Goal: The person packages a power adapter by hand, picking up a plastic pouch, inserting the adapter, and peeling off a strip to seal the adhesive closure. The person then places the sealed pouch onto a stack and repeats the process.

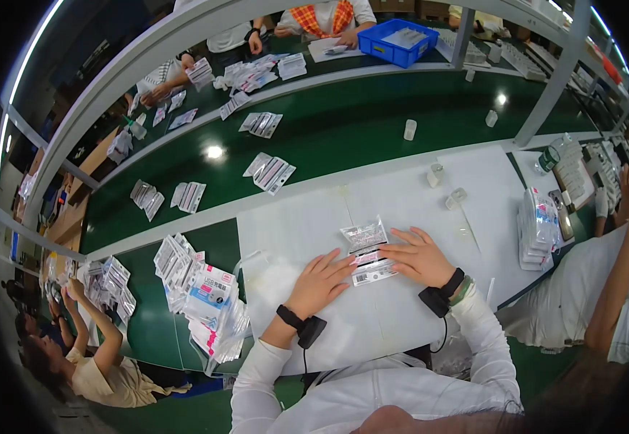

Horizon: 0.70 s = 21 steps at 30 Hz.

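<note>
One silver-and-white printed plastic packet [367,257], on white worktop [307,206] between left hand [320,281] and right hand [421,258]; both open, fingers spread, touching it. Two small translucent cup-shaped pieces [435,174] beyond. One blue rectangular plastic bin [388,53]: pale items inside.

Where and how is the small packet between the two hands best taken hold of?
Probably by its side edges, one hand from each side: the packet lies roughly flat, with the left hand and right hand at those edges.
</note>
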Tool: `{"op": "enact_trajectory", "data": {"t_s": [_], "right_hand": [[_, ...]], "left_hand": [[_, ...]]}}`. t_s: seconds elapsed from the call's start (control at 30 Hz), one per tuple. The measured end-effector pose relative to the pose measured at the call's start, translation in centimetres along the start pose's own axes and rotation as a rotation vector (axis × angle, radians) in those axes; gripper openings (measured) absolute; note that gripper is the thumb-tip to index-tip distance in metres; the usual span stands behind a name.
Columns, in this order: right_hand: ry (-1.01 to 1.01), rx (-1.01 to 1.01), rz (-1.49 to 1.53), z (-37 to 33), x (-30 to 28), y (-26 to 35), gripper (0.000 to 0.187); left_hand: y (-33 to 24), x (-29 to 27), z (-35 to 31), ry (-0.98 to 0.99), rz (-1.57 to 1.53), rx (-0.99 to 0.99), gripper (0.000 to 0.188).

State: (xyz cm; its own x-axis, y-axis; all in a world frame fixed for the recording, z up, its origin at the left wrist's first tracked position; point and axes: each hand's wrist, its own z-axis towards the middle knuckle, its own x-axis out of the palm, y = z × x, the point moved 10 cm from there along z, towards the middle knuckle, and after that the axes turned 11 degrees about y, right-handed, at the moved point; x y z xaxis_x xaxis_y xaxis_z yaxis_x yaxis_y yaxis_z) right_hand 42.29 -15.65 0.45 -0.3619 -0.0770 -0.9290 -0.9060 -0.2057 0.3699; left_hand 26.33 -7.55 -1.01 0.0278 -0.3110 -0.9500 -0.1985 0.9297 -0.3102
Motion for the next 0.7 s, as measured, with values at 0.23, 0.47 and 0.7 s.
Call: {"op": "enact_trajectory", "data": {"t_s": [0.23,0.47,0.7], "right_hand": [[-0.045,0.045,0.012,0.4,-1.0,-0.3,0.039],[-0.095,-0.054,-0.053,2.4,-2.1,2.2,0.035],[-0.105,-0.020,0.089,1.2,-1.6,-0.1,0.029]], "left_hand": [[3.0,-1.7,0.2,-0.189,-0.273,-0.171,0.030],[5.9,-2.3,4.2,-0.276,-0.406,-0.347,0.015],[6.6,-1.1,4.7,-0.189,-0.561,-0.340,0.015]]}}
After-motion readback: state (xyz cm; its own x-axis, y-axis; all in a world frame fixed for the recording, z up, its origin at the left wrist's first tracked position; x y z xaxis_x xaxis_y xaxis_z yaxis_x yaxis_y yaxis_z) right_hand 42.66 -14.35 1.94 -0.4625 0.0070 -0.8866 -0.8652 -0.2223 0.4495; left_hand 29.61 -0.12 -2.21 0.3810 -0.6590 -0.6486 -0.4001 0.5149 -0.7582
